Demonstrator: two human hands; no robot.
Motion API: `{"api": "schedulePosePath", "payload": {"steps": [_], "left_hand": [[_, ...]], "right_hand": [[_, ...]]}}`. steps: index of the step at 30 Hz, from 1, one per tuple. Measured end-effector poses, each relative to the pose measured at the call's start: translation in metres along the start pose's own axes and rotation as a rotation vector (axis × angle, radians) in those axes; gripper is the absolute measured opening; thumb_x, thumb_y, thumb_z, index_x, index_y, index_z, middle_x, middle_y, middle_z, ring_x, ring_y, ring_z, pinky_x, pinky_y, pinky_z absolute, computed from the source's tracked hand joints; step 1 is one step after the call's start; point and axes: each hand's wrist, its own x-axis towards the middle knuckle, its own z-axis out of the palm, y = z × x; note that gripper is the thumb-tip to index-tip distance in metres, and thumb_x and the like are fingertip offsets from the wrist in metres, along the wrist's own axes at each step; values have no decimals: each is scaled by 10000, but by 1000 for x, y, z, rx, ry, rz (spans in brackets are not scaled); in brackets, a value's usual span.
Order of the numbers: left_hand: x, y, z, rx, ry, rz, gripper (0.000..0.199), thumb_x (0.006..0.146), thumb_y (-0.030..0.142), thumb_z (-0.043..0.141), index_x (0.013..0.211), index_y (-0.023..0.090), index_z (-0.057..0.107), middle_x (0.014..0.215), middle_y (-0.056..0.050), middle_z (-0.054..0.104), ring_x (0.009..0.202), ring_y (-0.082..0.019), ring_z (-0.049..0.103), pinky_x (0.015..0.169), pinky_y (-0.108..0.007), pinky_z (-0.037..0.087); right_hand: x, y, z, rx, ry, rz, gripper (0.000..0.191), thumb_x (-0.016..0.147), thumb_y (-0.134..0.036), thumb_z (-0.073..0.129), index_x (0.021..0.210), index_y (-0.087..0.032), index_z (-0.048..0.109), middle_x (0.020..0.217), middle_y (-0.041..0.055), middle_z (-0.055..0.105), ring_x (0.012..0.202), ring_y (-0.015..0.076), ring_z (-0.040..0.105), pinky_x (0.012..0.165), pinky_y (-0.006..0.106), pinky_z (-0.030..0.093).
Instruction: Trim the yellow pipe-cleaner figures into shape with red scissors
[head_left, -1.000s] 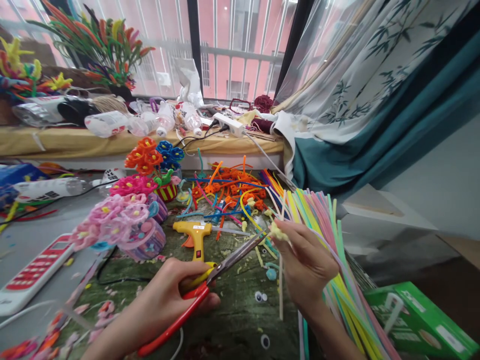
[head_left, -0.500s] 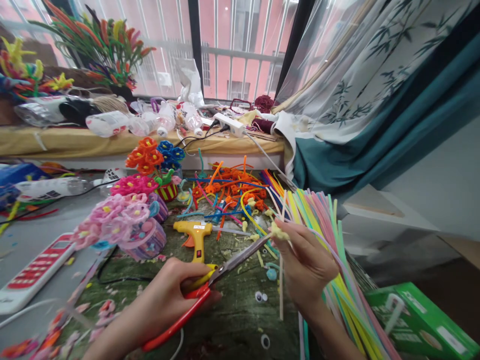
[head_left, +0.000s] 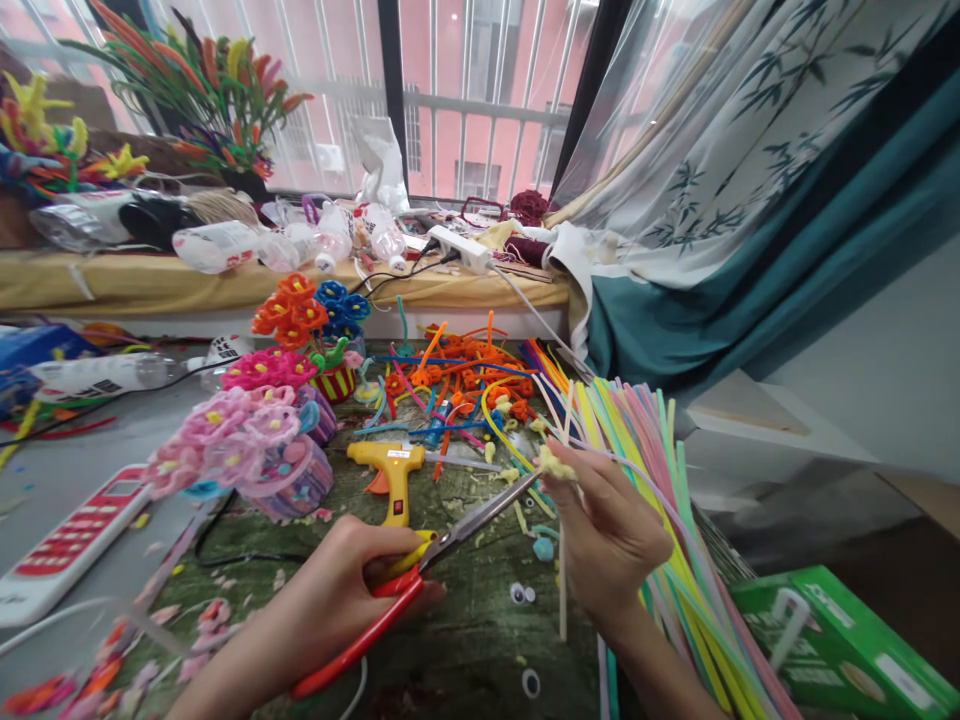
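My left hand point(head_left: 367, 585) is wrapped round scissors point(head_left: 480, 522) with red and yellow handles. Their blades look nearly together and point up and right, the tips at a small fuzzy pale-yellow pipe-cleaner piece point(head_left: 555, 464). That piece is pinched between the thumb and fingers of my right hand point(head_left: 615, 525), which hide part of it. Whether the blades touch or cut it I cannot tell. A thin pale stick point(head_left: 563, 600) runs down behind my right fingers; whether they hold it is unclear. Below the blades are googly eyes point(head_left: 517, 593).
A yellow glue gun point(head_left: 397, 475) lies beyond my left hand. Pipe-cleaner flowers in pots point(head_left: 225, 435) stand at left, near a red-and-white remote-like object point(head_left: 79, 545). Orange pipe-cleaner pieces point(head_left: 465, 365) are heaped at the back. Long pipe cleaners point(head_left: 682, 560) and a green box point(head_left: 840, 640) are at right.
My right hand has shifted very slightly left and turned a little with the yellow piece. The scissor tips sit marginally lower. Everything else looks the same.
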Motion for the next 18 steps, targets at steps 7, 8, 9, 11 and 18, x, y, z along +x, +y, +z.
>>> {"api": "schedulePosePath", "payload": {"steps": [7,8,9,11,18], "left_hand": [[0,-2,1,6,9,11,432,862,496,554,585,188,432,553,80,262,535,-85,229,488,-255,134],[0,-3,2,1,9,14,432,865,492,549,582,189,424,553,80,262,533,-84,229,486,-254,135],[0,-3,2,-3,6,16,431,867,484,544,579,191,413,552,79,262,531,-83,229,485,-254,135],[0,-3,2,-2,2,15,434,867,477,543,573,194,391,551,80,258,530,-83,229,485,-253,136],[0,-5,3,9,8,18,433,864,478,546,570,189,413,548,78,269,528,-82,234,485,-253,135]], "right_hand": [[-2,-1,2,-14,21,10,438,859,-87,676,1186,-377,703,878,-22,760,739,156,709,644,268,574],[-2,-1,2,-19,24,10,440,857,-84,676,1186,-375,704,875,-22,758,737,155,707,642,265,572],[-2,-1,2,-23,26,9,447,855,-77,676,1188,-374,703,871,-24,755,734,152,704,641,262,569],[-3,-1,2,-32,23,14,464,850,-61,675,1191,-376,701,869,-28,749,737,147,699,647,255,565],[-4,-1,2,-54,40,-6,438,857,-86,677,1192,-367,704,843,-21,756,705,153,703,618,258,565]]}}
